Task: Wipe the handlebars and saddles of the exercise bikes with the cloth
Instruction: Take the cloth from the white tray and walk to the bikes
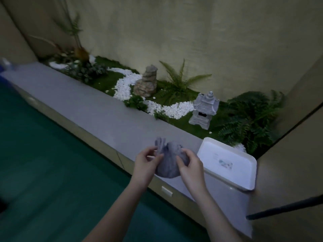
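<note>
While I watched through the head camera, the scene read like this, from left to right:

Floor: a dark green floor (43, 163) filled the lower left, blurred at its edges.
Ledge: a grey ledge (83, 105) ran on a slant from the upper left down to the lower right, with a small pale plate (167, 191) on its front face.
Garden bed: behind the ledge I saw green turf, a winding band of white pebbles (124, 86), a stacked rock ornament (146, 82), ferns (181, 79), and a small grey stone lantern (204, 110) shaped like a pagoda.
Left hand: my left hand (146, 165) gripped the left side of the cloth, its fingertips pinching a fold near the top edge.
Cloth: the grey cloth (167, 159) was bunched into a loose ball between both hands, held over the front edge of the ledge; I could not tell whether it touched the ledge.
Right hand: my right hand (189, 165) clasped the right side of the cloth, fingers curled over the bundle.
Tray: a white tray (227, 163) lay on the ledge just beside my right hand, with a small printed label on its floor, too blurred for me to read.
Bar: a dark bar (286, 207) reached in from the right edge, low in the view.
</note>
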{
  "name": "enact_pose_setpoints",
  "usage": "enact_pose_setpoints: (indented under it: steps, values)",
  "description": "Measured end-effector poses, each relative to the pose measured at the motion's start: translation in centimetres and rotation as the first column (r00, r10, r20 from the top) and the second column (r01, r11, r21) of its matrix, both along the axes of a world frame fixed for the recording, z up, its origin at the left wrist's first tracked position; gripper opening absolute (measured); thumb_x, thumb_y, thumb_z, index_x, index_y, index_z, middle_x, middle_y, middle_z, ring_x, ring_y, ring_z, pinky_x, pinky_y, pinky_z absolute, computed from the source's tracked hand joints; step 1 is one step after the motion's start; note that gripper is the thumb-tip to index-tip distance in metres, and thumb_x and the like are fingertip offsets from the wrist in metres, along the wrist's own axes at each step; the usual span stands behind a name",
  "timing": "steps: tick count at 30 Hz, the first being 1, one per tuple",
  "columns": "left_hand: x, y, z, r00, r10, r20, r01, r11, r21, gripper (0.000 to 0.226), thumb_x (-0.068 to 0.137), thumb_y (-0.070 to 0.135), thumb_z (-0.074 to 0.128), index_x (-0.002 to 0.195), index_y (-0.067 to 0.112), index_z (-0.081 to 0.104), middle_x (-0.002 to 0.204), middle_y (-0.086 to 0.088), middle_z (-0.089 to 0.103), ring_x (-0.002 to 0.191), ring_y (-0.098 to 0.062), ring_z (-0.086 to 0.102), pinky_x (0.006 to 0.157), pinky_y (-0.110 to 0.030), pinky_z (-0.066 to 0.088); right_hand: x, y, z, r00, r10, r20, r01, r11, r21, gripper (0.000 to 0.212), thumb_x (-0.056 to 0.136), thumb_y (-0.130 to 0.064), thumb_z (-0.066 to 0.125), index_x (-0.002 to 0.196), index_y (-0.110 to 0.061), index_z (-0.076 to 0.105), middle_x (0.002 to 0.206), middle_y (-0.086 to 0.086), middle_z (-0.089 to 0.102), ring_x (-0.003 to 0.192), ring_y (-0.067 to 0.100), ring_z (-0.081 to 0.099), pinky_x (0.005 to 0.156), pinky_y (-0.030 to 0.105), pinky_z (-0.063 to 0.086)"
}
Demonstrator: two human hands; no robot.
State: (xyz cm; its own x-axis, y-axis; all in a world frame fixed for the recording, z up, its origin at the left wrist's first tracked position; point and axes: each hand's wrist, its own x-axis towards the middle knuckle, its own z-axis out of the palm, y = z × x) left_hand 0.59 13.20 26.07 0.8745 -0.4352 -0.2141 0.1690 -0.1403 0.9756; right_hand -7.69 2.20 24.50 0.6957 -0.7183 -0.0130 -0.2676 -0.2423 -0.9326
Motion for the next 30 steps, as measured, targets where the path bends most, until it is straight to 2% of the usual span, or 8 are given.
enact_pose_setpoints:
  steps: [3,6,12,15,19,23,26,30]
  values:
    - [-2.3,1.4,1.1,0.988,0.117,0.099,-0.119,0.993,0.018,0.024,0.085,0.007,0.068,0.095,0.028,0.066,0.075,0.004,0.066,0.064,-0.005,0.061,0.059,-0.019,0.05,0.1,1.7,1.2,0.989,0.144,0.02,-0.145,0.989,0.024,0.02,0.091,-0.008,0.059,0.109,-0.014,0.062,0.111,0.003,0.062,0.101,0.012,0.058,0.089,0.027,0.05]
    - [-5.4,2.6,1.7,0.965,0.237,0.114,-0.238,0.971,-0.002,0.032,0.083,0.007,0.07,0.09,0.038,0.063,0.071,0.009,0.066,0.06,0.0,0.061,0.057,-0.015,0.049,-1.1,3.2,2.1,0.964,0.259,0.066,-0.267,0.942,0.202,0.013,0.094,-0.009,0.057,0.105,-0.01,0.065,0.105,0.008,0.067,0.099,0.023,0.064,0.087,0.04,0.055]
    - [-10.9,6.7,2.4,0.947,0.295,0.13,-0.3,0.954,0.021,0.047,0.08,-0.004,0.07,0.122,0.014,0.06,0.094,0.0,0.07,0.079,-0.006,0.063,0.076,-0.018,0.052,-3.2,5.9,2.5,0.917,0.38,0.122,-0.396,0.823,0.407,0.019,0.085,-0.024,0.071,0.096,-0.01,0.065,0.095,0.012,0.071,0.093,0.03,0.068,0.083,0.049,0.056]
    - [-13.4,10.5,2.5,0.899,0.418,0.127,-0.426,0.904,0.038,0.05,0.079,-0.007,0.069,0.122,0.014,0.056,0.096,-0.003,0.069,0.076,-0.008,0.061,0.076,-0.016,0.05,-3.7,8.5,2.1,0.879,0.459,0.129,-0.47,0.79,0.393,0.004,0.087,-0.011,0.068,0.088,-0.01,0.064,0.089,0.013,0.07,0.088,0.031,0.067,0.079,0.044,0.053]
    - [-16.7,17.1,1.5,0.763,0.614,0.202,-0.645,0.737,0.199,0.037,0.084,0.002,0.068,0.118,0.014,0.06,0.094,0.006,0.065,0.068,-0.002,0.054,0.067,-0.008,0.043,-4.4,13.3,1.6,0.761,0.644,0.08,-0.628,0.699,0.343,0.008,0.092,-0.011,0.061,0.087,-0.017,0.059,0.093,0.01,0.068,0.09,0.027,0.064,0.08,0.042,0.052]
    - [-20.8,22.2,0.5,0.721,0.641,0.264,-0.689,0.624,0.369,0.031,0.088,0.014,0.065,0.119,0.017,0.062,0.099,0.009,0.064,0.071,0.0,0.054,0.069,-0.009,0.042,-5.5,18.1,1.7,0.634,0.77,0.071,-0.76,0.603,0.243,0.012,0.094,-0.009,0.056,0.095,-0.02,0.059,0.099,0.001,0.067,0.092,0.017,0.064,0.083,0.036,0.053]
    - [-25.8,26.2,0.3,0.699,0.646,0.307,-0.702,0.538,0.467,0.031,0.089,0.017,0.063,0.12,0.015,0.062,0.108,0.003,0.065,0.078,-0.009,0.056,0.079,-0.016,0.042,-7.6,22.7,2.1,0.495,0.869,0.024,-0.861,0.486,0.146,0.017,0.095,-0.008,0.054,0.11,-0.01,0.062,0.105,0.005,0.067,0.098,0.019,0.064,0.088,0.037,0.053]
    - [-33.8,31.7,-0.3,0.665,0.681,0.306,-0.707,0.442,0.552,0.029,0.091,0.022,0.06,0.12,0.017,0.062,0.11,0.003,0.064,0.09,-0.011,0.059,0.087,-0.02,0.043,-12.6,29.6,2.5,0.343,0.939,0.018,-0.939,0.341,0.045,0.011,0.095,-0.008,0.055,0.1,-0.014,0.062,0.095,0.0,0.067,0.092,0.019,0.063,0.082,0.032,0.05]
